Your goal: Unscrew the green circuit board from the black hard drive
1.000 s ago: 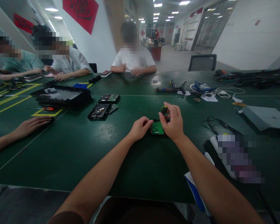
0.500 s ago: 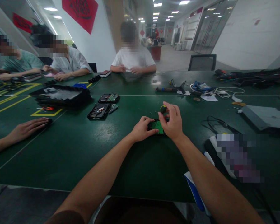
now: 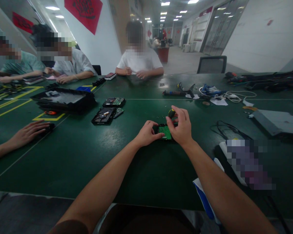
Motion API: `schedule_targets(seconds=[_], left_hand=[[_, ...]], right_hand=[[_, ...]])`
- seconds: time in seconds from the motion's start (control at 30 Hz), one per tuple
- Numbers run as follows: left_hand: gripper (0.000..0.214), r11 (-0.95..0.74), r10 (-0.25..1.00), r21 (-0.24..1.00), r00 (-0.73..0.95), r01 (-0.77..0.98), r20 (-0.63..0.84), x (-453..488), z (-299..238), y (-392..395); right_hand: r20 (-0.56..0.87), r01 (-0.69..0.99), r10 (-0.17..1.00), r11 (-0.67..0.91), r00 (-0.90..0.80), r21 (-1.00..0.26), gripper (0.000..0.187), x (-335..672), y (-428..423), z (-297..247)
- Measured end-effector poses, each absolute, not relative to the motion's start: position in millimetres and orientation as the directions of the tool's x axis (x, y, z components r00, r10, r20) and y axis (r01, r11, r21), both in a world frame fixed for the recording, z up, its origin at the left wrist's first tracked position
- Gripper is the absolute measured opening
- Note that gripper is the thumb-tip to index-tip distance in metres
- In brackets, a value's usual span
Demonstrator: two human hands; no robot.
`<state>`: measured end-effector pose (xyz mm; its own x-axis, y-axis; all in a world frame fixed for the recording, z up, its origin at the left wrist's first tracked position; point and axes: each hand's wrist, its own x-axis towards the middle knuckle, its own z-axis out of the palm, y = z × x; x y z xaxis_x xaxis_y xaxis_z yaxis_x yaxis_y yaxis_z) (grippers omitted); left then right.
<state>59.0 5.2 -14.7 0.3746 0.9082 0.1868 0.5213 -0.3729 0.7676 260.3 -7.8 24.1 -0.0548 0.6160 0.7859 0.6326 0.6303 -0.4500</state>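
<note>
A hard drive [image 3: 165, 132] lies on the green table with its green circuit board facing up. Around its left side my left hand [image 3: 147, 134] is closed, the thumb resting on the board's near left part. My right hand [image 3: 182, 126] pinches the handle of a screwdriver [image 3: 171, 113], dark with yellow, held roughly upright over the drive's right part. The screwdriver's tip is hidden behind my fingers. Several tiny screws [image 3: 160, 117] lie just beyond the drive.
Left of centre sit two more drives, an opened drive casing [image 3: 103, 116] and another with a board [image 3: 114, 102]. A black tray [image 3: 63, 100] stands farther left, near a co-worker's hand [image 3: 30, 134]. Cables [image 3: 230, 95] and a grey metal box [image 3: 278, 123] lie right. People sit across the table.
My left hand has shifted slightly left, its upper fingers drawn back to the drive's edge, so more of the board shows. My right hand with the screwdriver has barely moved.
</note>
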Motion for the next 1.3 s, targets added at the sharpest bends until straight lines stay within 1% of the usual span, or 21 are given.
schedule_targets(seconds=[0.17, 0.4, 0.6, 1.0, 1.3], left_hand=[[0.061, -0.406, 0.89, 0.756, 0.411, 0.514, 0.199, 58.2, -14.8, 6.4], [0.056, -0.386, 0.906, 0.761, 0.37, 0.522, 0.206, 59.0, -18.7, 7.4], [0.059, -0.403, 0.9, 0.74, 0.378, 0.538, 0.215, 60.4, -20.5, 6.9], [0.063, -0.393, 0.904, 0.737, 0.376, 0.55, 0.201, 60.6, -22.9, 10.1], [0.056, -0.389, 0.906, 0.733, 0.378, 0.558, 0.193, 60.2, -20.7, 8.8]], right_hand=[[0.789, 0.618, 0.613, 0.639, -0.05, -0.457, 0.05, 260.1, -7.6, 23.7], [0.797, 0.633, 0.601, 0.638, -0.054, -0.438, 0.052, 260.7, -5.5, 22.2], [0.792, 0.618, 0.608, 0.644, -0.055, -0.451, 0.052, 260.2, -6.6, 23.9], [0.792, 0.626, 0.608, 0.639, -0.055, -0.447, 0.05, 259.1, -8.0, 23.2], [0.8, 0.627, 0.597, 0.645, -0.056, -0.437, 0.051, 260.3, -6.7, 23.2]])
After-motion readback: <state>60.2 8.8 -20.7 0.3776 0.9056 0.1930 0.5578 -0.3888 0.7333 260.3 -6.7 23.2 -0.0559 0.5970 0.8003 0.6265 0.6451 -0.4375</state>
